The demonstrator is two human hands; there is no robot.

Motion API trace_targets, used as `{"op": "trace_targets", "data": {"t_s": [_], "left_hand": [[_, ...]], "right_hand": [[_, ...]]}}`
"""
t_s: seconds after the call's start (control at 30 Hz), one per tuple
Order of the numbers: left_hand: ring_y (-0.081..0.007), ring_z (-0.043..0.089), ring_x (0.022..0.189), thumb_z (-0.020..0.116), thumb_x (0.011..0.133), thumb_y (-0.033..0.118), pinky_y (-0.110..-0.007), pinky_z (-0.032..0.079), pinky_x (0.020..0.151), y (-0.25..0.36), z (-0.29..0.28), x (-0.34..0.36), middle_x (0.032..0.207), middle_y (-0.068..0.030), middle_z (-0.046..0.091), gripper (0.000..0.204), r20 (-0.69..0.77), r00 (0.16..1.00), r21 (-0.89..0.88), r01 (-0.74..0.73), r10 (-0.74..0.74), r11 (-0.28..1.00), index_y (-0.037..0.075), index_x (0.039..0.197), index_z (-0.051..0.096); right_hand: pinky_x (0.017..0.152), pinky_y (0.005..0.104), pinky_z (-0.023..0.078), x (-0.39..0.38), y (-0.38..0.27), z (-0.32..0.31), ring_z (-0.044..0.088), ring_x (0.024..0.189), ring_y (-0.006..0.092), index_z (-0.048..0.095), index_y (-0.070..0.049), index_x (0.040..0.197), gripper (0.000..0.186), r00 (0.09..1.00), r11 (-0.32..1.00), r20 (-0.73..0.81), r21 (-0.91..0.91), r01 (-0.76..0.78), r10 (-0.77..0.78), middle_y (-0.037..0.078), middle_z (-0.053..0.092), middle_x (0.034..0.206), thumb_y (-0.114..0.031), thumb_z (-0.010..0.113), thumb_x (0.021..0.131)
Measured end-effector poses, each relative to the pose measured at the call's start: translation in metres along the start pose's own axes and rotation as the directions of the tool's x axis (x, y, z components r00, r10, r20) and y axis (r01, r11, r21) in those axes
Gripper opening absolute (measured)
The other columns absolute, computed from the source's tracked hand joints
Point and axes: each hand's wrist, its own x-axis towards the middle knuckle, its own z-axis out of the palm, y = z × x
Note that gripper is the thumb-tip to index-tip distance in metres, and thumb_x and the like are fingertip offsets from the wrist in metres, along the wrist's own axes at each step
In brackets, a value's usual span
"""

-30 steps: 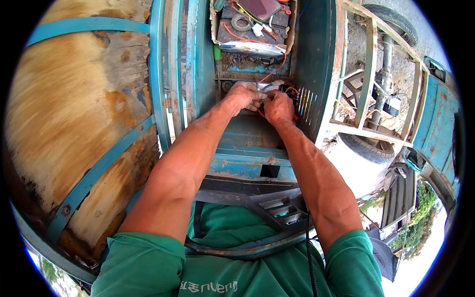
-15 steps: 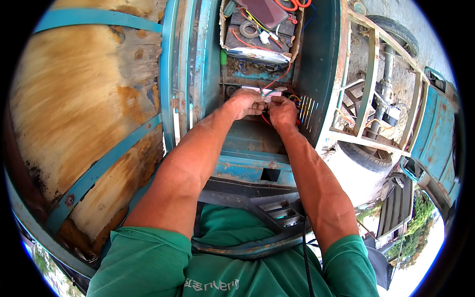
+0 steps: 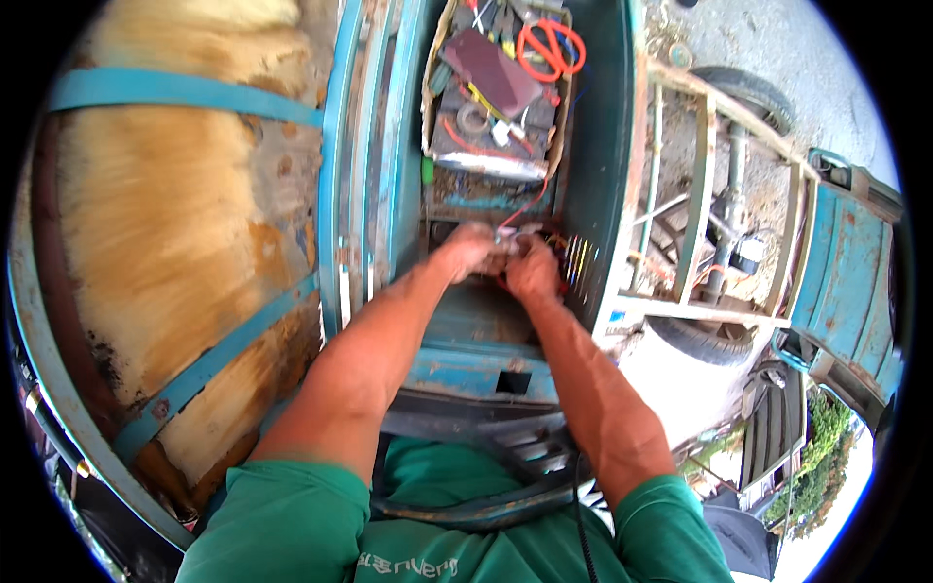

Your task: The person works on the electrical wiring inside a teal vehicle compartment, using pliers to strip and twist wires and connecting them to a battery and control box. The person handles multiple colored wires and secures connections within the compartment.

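My left hand (image 3: 470,251) and my right hand (image 3: 534,271) meet fingertip to fingertip inside a deep blue metal compartment. Both are closed in a pinch on thin wire, blurred and mostly covered by the fingers. A red wire (image 3: 528,202) runs down to them from a cardboard box (image 3: 427,115) farther back. Beside the right hand, several coloured wires show close to the slotted compartment wall (image 3: 581,257). In the box lie a dark flat phone-like slab (image 3: 493,73), orange-handled scissors (image 3: 552,51), a roll of tape (image 3: 473,119) and white connectors (image 3: 501,132).
Rusty blue frame rails (image 3: 364,146) border the compartment on the left, beside a worn tan panel (image 3: 165,194). A blue front ledge (image 3: 447,369) crosses below my forearms. To the right stand an open metal frame (image 3: 700,185), wheels and a blue vehicle body (image 3: 846,262).
The view has shifted, so more of the box and the whole scissors show. My hands stay together at the wire; the pale flat piece behind them is now mostly covered and blurred.
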Motion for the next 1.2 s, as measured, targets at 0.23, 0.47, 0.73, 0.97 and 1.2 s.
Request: {"op": "trace_targets", "data": {"t_s": [0.23,0.47,0.73,0.97,1.2], "left_hand": [[-0.0189,0.065,0.081,0.065,0.091,0.018,-0.035,0.056,0.068,0.017,0.018,-0.032,0.098,-0.0077,0.067,0.021,-0.003,0.999,0.086,-0.034,0.035,0.996,0.005,0.108,0.065],[-0.0170,0.060,0.059,0.058,0.095,0.022,-0.031,0.051,0.049,0.033,0.038,-0.055,0.074,-0.0065,0.061,0.021,-0.239,0.968,0.398,0.028,0.074,0.917,0.002,0.091,0.063],[-0.0204,0.068,0.064,0.060,0.089,0.025,-0.033,0.057,0.054,0.068,0.067,-0.086,0.079,-0.0121,0.069,0.028,0.011,0.968,0.833,0.130,-0.251,0.538,-0.002,0.094,0.067],[-0.0188,0.067,0.066,0.067,0.088,0.025,-0.030,0.055,0.057,0.183,0.040,-0.091,0.085,-0.0090,0.070,0.027,0.130,0.946,0.886,0.024,-0.298,0.463,0.001,0.102,0.068],[-0.0136,0.064,0.074,0.069,0.087,0.017,-0.028,0.053,0.060,0.130,0.018,-0.045,0.097,-0.0079,0.068,0.038,-0.036,0.991,0.749,-0.059,0.130,0.660,-0.002,0.119,0.062]], "right_hand": [[0.094,0.0465,0.047,-0.029,-0.039,-0.032,0.060,0.111,0.0350,0.065,-0.014,0.113,0.035,0.991,0.870,-0.006,-0.479,0.116,-0.135,0.015,0.062,0.121,-0.031,0.059,0.083],[0.094,0.0463,0.049,-0.004,-0.027,-0.031,0.061,0.111,0.0381,0.067,-0.008,0.112,0.039,0.975,0.977,0.102,-0.108,-0.185,0.196,0.020,0.064,0.118,-0.032,0.049,0.088],[0.091,0.0472,0.049,0.045,0.011,0.008,0.063,0.105,0.0386,0.067,-0.001,0.104,0.040,0.939,0.877,-0.121,0.413,-0.247,0.321,0.024,0.066,0.111,-0.034,0.051,0.089],[0.090,0.0445,0.047,0.013,-0.028,0.002,0.063,0.098,0.0382,0.065,0.000,0.096,0.027,0.924,0.789,-0.228,0.604,-0.114,0.308,0.022,0.066,0.100,-0.022,0.055,0.084],[0.088,0.0425,0.047,0.005,-0.038,0.001,0.064,0.096,0.0353,0.064,0.001,0.097,0.024,0.928,0.727,-0.154,0.669,-0.154,0.338,0.021,0.067,0.099,-0.019,0.056,0.084]]}}
